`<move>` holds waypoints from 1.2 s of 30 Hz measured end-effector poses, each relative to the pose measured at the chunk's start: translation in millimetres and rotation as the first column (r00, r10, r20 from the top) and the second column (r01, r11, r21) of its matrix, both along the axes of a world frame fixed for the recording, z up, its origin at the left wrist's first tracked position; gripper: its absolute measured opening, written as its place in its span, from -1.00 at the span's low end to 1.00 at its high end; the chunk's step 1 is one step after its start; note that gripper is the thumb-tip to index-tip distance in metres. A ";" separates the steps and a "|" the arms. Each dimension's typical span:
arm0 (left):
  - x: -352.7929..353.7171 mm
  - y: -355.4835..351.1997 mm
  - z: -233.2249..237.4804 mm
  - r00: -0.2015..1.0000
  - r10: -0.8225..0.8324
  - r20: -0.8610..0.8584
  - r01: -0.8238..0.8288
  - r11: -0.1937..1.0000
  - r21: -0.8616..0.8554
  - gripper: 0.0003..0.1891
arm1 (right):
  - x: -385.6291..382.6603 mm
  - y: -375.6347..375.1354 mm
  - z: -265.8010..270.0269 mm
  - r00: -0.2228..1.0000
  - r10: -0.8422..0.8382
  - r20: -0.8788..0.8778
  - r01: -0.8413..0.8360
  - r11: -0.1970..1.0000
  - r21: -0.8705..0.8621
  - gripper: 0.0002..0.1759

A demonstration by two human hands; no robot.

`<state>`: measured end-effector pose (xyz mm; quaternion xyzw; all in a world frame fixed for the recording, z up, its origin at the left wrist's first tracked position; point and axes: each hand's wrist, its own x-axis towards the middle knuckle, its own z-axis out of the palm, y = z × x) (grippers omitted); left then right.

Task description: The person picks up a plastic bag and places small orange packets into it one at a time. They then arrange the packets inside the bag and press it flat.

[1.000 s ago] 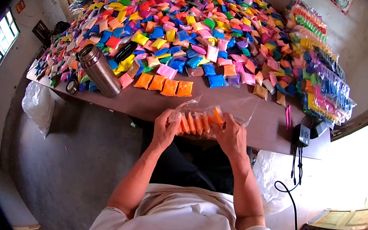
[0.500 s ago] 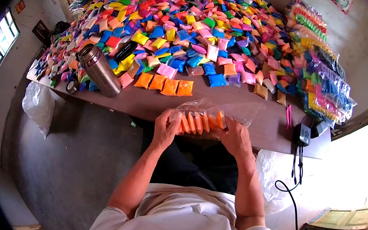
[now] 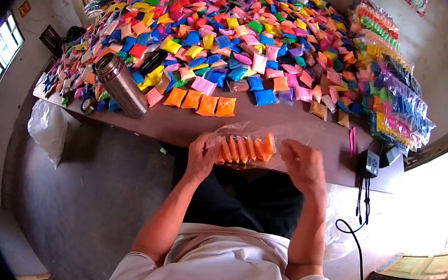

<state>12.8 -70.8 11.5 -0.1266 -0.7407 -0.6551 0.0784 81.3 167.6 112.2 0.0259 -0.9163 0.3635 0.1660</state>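
A clear plastic bag (image 3: 244, 128) with several orange packets (image 3: 244, 149) standing in a row inside it is held over the table's front edge. My left hand (image 3: 201, 157) is closed on the bag's left end, thumb against the first packet. My right hand (image 3: 305, 165), slightly blurred, is at the bag's loose right end, fingers curled in on the film just past the last packet. Beyond the bag, several more orange packets (image 3: 207, 105) lie in a short row on the brown table (image 3: 167, 128).
A large heap of small coloured packets (image 3: 235, 42) covers the back of the table. A steel flask (image 3: 122, 85) stands at the left, its lid (image 3: 88, 105) beside it. Filled clear bags (image 3: 399, 107) are stacked at the right, near a black box (image 3: 368, 163) with cables.
My right hand has moved right, off the orange packets and onto the bag's loose end. The last packet now leans outward. My left hand has stayed in place.
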 end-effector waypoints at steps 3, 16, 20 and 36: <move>-3.5 0.6 -13.9 0.999 0.009 -0.044 -0.007 0.999 0.041 -0.67 | 2.9 -4.1 29.9 0.984 -0.121 -0.133 0.099 0.981 -0.166 -0.82; -1.1 2.3 -16.3 0.999 -0.034 0.008 0.032 0.987 0.156 -0.75 | -184.1 -74.5 16.0 0.928 0.329 0.176 -0.373 0.828 0.419 -0.74; -1.6 1.2 -14.9 0.999 -0.046 -0.003 0.046 0.988 0.149 -0.78 | -203.9 -92.0 -8.6 0.858 0.327 0.397 -0.514 0.555 0.654 -0.61; 1.1 -1.4 -15.6 0.998 -0.037 -0.044 0.041 0.993 0.109 -0.74 | -216.3 -96.0 -18.4 0.860 0.256 0.441 -0.490 0.651 0.579 -0.76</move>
